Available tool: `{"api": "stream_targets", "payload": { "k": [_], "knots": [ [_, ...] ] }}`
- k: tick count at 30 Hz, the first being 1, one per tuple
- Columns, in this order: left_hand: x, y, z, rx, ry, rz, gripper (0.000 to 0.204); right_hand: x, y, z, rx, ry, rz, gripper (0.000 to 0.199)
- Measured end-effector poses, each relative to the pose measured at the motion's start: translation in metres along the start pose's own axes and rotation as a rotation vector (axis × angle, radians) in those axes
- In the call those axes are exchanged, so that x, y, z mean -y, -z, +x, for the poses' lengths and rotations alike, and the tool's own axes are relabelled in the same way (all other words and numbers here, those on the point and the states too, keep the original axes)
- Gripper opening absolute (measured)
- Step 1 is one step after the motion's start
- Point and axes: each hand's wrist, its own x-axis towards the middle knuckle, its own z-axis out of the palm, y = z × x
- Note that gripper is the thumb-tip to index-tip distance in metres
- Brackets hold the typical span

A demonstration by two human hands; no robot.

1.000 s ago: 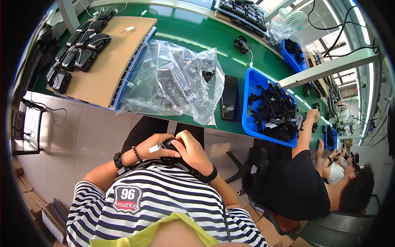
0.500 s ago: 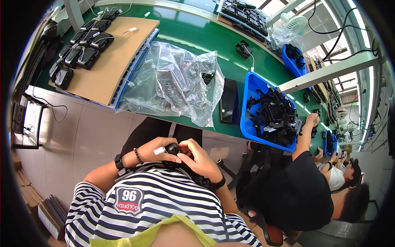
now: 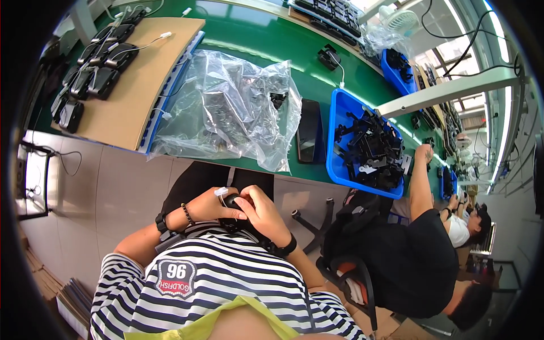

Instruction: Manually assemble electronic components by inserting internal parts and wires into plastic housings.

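Note:
Close to my body I hold a small black plastic unit [image 3: 231,200] with a white cable connector [image 3: 221,192] sticking up from it. My left hand [image 3: 208,206] is closed round its left side, the thumb lying along the near side. My right hand [image 3: 260,212] is closed on the other side, thumb and fingers pressed against the unit. Both palms hide most of it. On the bench ahead lies a crumpled clear plastic bag [image 3: 238,107] with dark parts inside.
Several similar black units [image 3: 105,82] with white cables lie on a cardboard sheet [image 3: 136,96] at the left. A dark phone-like slab [image 3: 309,133] lies beside a blue bin [image 3: 334,153] of black parts. A co-worker [image 3: 408,260] sits close on my right. A metal bar [image 3: 447,90] crosses above the bench.
My view has shifted slightly, so the bench things sit further left. My right hand's fingers have folded further over the black unit, and the white connector now points upward.

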Motion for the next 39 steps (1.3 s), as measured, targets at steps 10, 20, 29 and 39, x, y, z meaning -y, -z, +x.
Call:
{"api": "stream_targets", "payload": {
  "k": [10, 20, 29, 39],
  "knots": [
    [0.005, 0.035, 0.011, 0.077, 0.038, -0.112, 0.053, -0.009, -0.002, 0.036, 0.138, -0.133, 0.026, 0.026],
    [0.048, 0.062, 0.006, 0.023, 0.080, -0.086, 0.056, -0.038, -0.033, 0.067, 0.156, -0.012, 0.021, 0.043],
    [0.035, 0.068, 0.011, 0.059, 0.305, -0.260, 0.055, -0.030, -0.032, 0.065, 0.105, -0.008, 0.059, 0.038],
    [0.024, 0.024, 0.032, 0.052, 0.001, 0.058, 0.049, -0.054, -0.019, 0.029, -0.027, 0.063, 0.038, 0.029]
  ]
}}
